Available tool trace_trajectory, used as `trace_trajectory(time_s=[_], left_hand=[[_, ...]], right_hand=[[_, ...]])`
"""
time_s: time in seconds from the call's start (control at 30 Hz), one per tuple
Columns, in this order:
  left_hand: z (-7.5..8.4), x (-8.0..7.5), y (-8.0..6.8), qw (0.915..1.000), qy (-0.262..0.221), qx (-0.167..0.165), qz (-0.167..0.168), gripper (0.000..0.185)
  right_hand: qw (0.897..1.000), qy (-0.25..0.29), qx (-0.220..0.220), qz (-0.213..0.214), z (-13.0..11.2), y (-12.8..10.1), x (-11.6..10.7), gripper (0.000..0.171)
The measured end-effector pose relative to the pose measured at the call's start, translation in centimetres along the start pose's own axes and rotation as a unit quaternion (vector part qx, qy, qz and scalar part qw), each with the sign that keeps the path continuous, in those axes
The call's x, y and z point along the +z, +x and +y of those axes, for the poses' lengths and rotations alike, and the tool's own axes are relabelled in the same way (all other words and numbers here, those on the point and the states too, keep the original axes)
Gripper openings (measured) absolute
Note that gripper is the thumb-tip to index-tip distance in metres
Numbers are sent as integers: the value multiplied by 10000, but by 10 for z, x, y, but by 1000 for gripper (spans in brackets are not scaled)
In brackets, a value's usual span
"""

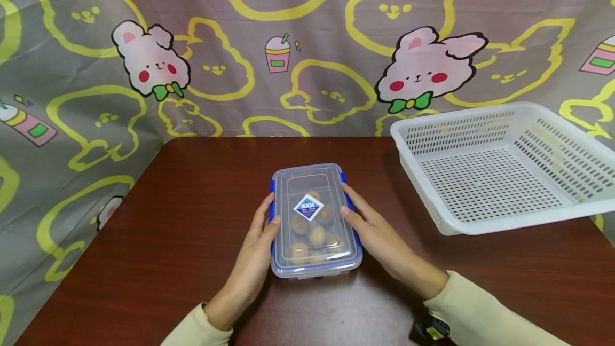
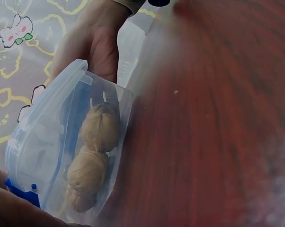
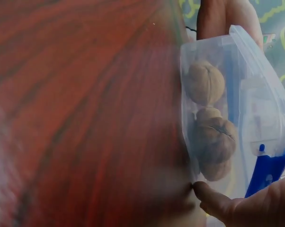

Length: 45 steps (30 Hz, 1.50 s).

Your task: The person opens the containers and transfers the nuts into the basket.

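A clear plastic food container (image 1: 311, 172) with a lid and blue side clips (image 3: 267, 172) lies on the table in the middle of the head view. Through its wall several walnuts (image 2: 101, 127) show, gathered toward the near end. My left hand (image 1: 251, 261) grips the container's left side, its thumb at the lid's edge. On the opposite side my right hand (image 1: 386, 239) holds it the same way, thumb on the lid rim. Both clips are partly covered by my fingers. A diamond-shaped label (image 1: 308, 207) sits on the lid.
A white perforated plastic basket (image 1: 449, 202) stands at the right of the dark wooden table (image 1: 192, 212). A patterned cloth (image 1: 331, 31) hangs behind the table and along its left side. Near my right sleeve a small black object (image 1: 429, 330) shows.
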<state>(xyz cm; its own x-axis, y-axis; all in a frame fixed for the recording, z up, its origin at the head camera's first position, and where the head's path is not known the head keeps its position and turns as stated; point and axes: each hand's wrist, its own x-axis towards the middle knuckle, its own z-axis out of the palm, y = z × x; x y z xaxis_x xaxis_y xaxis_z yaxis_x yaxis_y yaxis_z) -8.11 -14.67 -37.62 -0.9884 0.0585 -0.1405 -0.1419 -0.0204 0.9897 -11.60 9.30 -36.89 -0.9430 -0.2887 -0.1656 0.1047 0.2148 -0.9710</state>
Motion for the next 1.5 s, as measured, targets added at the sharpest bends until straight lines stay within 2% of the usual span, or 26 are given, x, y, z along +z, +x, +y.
trace_trajectory(time_s=[0.37, 0.77, 0.97, 1.5], left_hand=[[-2, -1, 1, 9999, 46, 102, -27, 57], [-3, -2, 1, 9986, 488, 161, -86, 54], [-4, -4, 1, 9983, 557, 152, -102, 54], [-4, -10, 5, 9965, 673, 427, -236, 55]], right_hand=[[10000, 71, 20, 31, 4, -4, 6, 65], [9994, 328, -97, -91, 10, -4, 9, 59], [9990, 403, -145, -115, 11, -4, 10, 56], [9988, 436, -216, -90, 10, -3, 9, 54]])
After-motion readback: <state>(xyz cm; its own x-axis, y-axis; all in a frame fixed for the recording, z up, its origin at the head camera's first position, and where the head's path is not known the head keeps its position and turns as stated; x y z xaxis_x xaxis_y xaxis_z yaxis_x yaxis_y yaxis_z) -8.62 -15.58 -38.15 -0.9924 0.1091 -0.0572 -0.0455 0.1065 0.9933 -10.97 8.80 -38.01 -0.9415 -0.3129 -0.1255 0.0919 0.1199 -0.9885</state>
